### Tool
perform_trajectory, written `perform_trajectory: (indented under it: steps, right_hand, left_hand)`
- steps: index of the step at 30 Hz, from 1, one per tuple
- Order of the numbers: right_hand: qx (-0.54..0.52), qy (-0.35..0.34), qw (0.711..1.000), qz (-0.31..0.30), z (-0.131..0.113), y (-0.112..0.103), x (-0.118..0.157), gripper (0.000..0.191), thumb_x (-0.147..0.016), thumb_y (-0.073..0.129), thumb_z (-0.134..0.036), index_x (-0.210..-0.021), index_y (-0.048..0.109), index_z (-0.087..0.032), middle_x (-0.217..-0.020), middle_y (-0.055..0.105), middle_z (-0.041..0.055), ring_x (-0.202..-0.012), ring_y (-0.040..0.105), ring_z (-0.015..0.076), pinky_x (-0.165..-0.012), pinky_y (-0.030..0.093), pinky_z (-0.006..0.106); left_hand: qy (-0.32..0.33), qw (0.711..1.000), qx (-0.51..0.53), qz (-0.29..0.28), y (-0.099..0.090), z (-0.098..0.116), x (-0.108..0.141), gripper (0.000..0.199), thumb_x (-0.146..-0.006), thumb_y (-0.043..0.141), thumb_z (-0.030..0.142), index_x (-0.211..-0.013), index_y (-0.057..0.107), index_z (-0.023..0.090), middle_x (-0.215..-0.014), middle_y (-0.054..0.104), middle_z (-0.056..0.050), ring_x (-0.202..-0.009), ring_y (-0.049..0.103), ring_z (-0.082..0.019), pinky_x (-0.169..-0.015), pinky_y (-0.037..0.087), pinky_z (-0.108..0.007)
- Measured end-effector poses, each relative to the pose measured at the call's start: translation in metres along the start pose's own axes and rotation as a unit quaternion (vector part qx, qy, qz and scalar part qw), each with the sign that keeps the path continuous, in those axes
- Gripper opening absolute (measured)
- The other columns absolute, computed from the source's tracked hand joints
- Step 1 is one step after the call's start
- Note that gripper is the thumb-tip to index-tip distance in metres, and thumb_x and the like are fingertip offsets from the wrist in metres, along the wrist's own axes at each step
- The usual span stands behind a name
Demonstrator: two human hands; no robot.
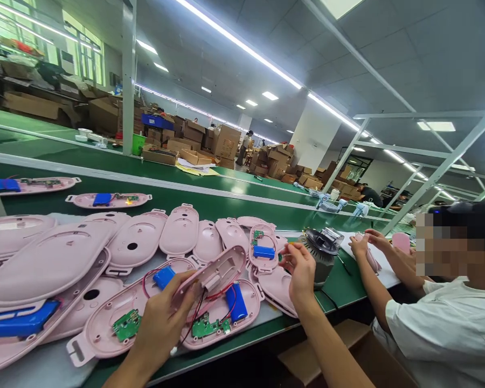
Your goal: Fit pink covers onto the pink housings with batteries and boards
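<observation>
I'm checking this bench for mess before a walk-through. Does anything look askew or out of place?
Nothing looks spilled or broken. The pink shells lie overlapping in a loose row, not stacked. The left hand holds one pink cover tilted up, its red and black wires trailing loose.

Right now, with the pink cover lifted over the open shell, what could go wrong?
1. The left hand tilts the pink cover while red and black wires run down to the board; a pull may strain them.
2. Closing the cover may pinch those wires near the blue battery.
3. The right hand hovers by crowded shells; a nudge could shift them.
</observation>
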State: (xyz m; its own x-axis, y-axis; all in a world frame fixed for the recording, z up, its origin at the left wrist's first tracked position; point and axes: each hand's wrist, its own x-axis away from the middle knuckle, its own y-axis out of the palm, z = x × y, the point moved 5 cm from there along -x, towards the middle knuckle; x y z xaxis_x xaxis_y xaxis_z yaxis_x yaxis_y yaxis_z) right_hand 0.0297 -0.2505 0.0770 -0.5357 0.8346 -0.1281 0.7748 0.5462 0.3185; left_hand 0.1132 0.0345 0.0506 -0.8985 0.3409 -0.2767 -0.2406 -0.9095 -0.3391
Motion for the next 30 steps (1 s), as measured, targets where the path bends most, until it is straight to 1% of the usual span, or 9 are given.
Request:
perform_trajectory:
  steps: [2, 5, 8, 10, 16, 23, 25, 28, 30]
  right_hand:
    - [0.106, -0.145, 0.967, -0.18, -0.014, 0.033, 0.044, 0.013, -0.084, 0.058, -0.029, -0.08, 0.059, -0.016, -0.073, 0.059, 0.0009, -0.061, 0.051, 0.0105, -0.058, 0.042, 0.024]
    - [0.242, -0.323, 0.815, -0.416, -0.017, 0.08, 0.105, 0.016, -0.093, 0.048, -0.026, -0.086, 0.059, -0.017, -0.081, 0.06, 0.0032, -0.075, 0.053, 0.0132, -0.069, 0.041, 0.026]
    - [0.319, -0.391, 0.696, -0.511, -0.002, 0.104, 0.129, 0.019, -0.096, 0.04, -0.023, -0.09, 0.056, -0.016, -0.09, 0.061, 0.0063, -0.083, 0.052, 0.0162, -0.075, 0.039, 0.029]
    - [0.355, -0.386, 0.663, -0.534, 0.011, 0.111, 0.129, 0.02, -0.097, 0.038, -0.023, -0.085, 0.052, -0.017, -0.085, 0.058, 0.005, -0.078, 0.05, 0.0159, -0.071, 0.036, 0.028]
    - [0.412, -0.331, 0.672, -0.519, 0.024, 0.106, 0.118, 0.02, -0.098, 0.039, -0.025, -0.081, 0.047, -0.018, -0.082, 0.053, 0.001, -0.073, 0.047, 0.0135, -0.066, 0.03, 0.026]
    - [0.509, -0.404, 0.609, -0.455, 0.023, 0.118, 0.129, 0.015, -0.092, 0.048, -0.021, -0.079, 0.055, -0.018, -0.082, 0.056, 0.0029, -0.073, 0.051, 0.0151, -0.063, 0.027, 0.03]
    - [0.515, -0.395, 0.637, -0.416, 0.023, 0.118, 0.125, 0.018, -0.088, 0.056, -0.026, -0.072, 0.056, -0.018, -0.074, 0.058, 0.0024, -0.068, 0.051, 0.0152, -0.061, 0.026, 0.03]
    - [0.499, -0.332, 0.714, -0.361, 0.023, 0.112, 0.111, 0.031, -0.079, 0.069, -0.037, -0.061, 0.052, -0.018, -0.062, 0.056, -0.0005, -0.059, 0.048, 0.0137, -0.058, 0.027, 0.028]
    - [0.478, -0.308, 0.744, -0.35, 0.02, 0.106, 0.101, 0.034, -0.075, 0.072, -0.04, -0.061, 0.051, -0.018, -0.062, 0.055, -0.0018, -0.059, 0.048, 0.0126, -0.057, 0.029, 0.027]
  left_hand:
    - [0.008, 1.0, -0.007, -0.025, 0.001, 0.005, -0.003, 0.038, -0.087, 0.049, 0.053, -0.112, 0.056, 0.026, -0.096, 0.068, 0.004, -0.086, 0.061, -0.014, -0.072, 0.043, -0.02]
    - [0.026, 0.998, 0.031, -0.042, 0.001, 0.015, -0.007, 0.031, -0.089, 0.048, 0.044, -0.11, 0.056, 0.023, -0.106, 0.064, 0.001, -0.101, 0.057, -0.016, -0.091, 0.039, -0.024]
    - [-0.017, 0.99, 0.136, -0.036, 0.002, 0.012, -0.011, 0.029, -0.086, 0.048, 0.035, -0.109, 0.056, 0.019, -0.111, 0.061, -0.003, -0.108, 0.054, -0.018, -0.099, 0.037, -0.028]
    - [-0.051, 0.983, 0.174, -0.018, 0.002, 0.005, -0.011, 0.03, -0.083, 0.045, 0.031, -0.108, 0.056, 0.016, -0.109, 0.061, -0.004, -0.106, 0.054, -0.019, -0.098, 0.039, -0.029]
    - [-0.049, 0.975, 0.218, -0.008, 0.006, -0.005, -0.009, 0.03, -0.08, 0.049, 0.03, -0.106, 0.058, 0.017, -0.108, 0.061, -0.004, -0.107, 0.054, -0.018, -0.099, 0.04, -0.028]
    - [-0.045, 0.962, 0.267, -0.025, 0.006, 0.001, -0.003, 0.032, -0.078, 0.049, 0.029, -0.106, 0.059, 0.016, -0.1, 0.064, -0.003, -0.095, 0.057, -0.018, -0.092, 0.045, -0.029]
    - [-0.04, 0.961, 0.271, -0.029, 0.005, 0.004, 0.0, 0.035, -0.077, 0.049, 0.028, -0.107, 0.06, 0.016, -0.101, 0.064, -0.003, -0.095, 0.058, -0.019, -0.093, 0.046, -0.031]
    - [-0.026, 0.964, 0.263, -0.042, 0.004, 0.007, 0.003, 0.045, -0.071, 0.057, 0.024, -0.115, 0.058, 0.016, -0.109, 0.064, -0.005, -0.101, 0.058, -0.021, -0.094, 0.047, -0.033]
    - [-0.015, 0.968, 0.243, -0.054, 0.003, 0.008, 0.005, 0.051, -0.067, 0.062, 0.02, -0.118, 0.057, 0.017, -0.111, 0.064, -0.005, -0.101, 0.059, -0.022, -0.092, 0.047, -0.033]
